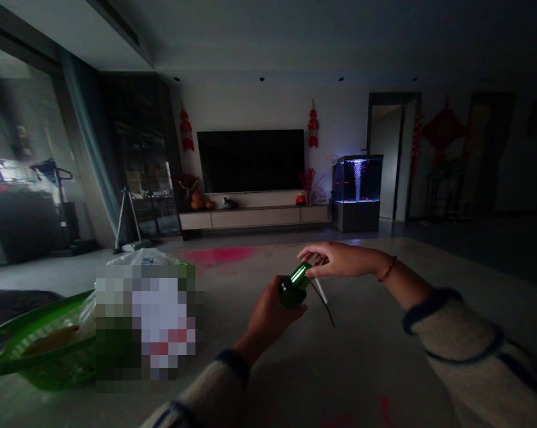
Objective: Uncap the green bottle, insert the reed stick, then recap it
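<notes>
In the head view my left hand point(268, 318) is wrapped round a small dark green bottle point(294, 287), held up in front of me. My right hand point(335, 260) reaches in from the right and pinches the bottle's top end with thumb and fingertips. A thin white stick with a dark cord point(322, 299) hangs down from under the right hand, beside the bottle. Both sleeves are pale knit with dark trim, and a red string sits on my right wrist.
A green plastic basket point(37, 351) with a plastic bag stands at the lower left, next to a blurred-out patch. Beyond lie a dim living room floor, a wall television point(250, 160), a low cabinet, a lit fish tank point(356, 184) and an open doorway.
</notes>
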A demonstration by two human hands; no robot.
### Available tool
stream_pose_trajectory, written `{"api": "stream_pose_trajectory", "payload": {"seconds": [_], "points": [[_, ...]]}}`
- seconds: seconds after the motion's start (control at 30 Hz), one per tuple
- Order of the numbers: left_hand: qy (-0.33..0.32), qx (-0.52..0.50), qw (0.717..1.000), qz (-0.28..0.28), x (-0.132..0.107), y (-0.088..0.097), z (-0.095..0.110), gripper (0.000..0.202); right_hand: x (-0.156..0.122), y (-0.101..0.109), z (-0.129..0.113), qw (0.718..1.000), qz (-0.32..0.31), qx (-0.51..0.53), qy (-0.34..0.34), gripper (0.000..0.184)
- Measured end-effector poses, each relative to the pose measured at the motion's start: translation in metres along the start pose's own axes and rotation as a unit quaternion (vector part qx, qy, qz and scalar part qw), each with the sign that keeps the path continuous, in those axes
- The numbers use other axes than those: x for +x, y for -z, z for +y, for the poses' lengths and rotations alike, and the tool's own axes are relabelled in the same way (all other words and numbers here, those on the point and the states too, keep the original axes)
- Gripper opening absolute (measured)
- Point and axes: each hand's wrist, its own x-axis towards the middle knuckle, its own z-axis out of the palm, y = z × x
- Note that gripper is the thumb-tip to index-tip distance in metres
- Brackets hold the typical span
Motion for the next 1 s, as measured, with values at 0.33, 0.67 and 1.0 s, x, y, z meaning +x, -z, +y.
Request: {"api": "stream_pose_trajectory", "payload": {"seconds": [0.33, 0.67, 1.0], "points": [[0.003, 0.001, 1.0, 0.0, -0.0001, 0.0018, 0.0029, 0.052, 0.0005, -0.0003, -0.0053, 1.0, 0.006, 0.003, -0.009, 0.034], [0.008, 0.009, 1.0, 0.0, -0.0003, 0.003, 0.0052, 0.051, 0.002, 0.0012, -0.0009, 1.0, 0.021, 0.002, -0.019, 0.026], [0.004, 0.017, 1.0, 0.003, 0.001, 0.0005, -0.0008, 0.054, 0.0009, 0.0015, -0.003, 1.0, 0.023, 0.011, -0.002, 0.026]]}}
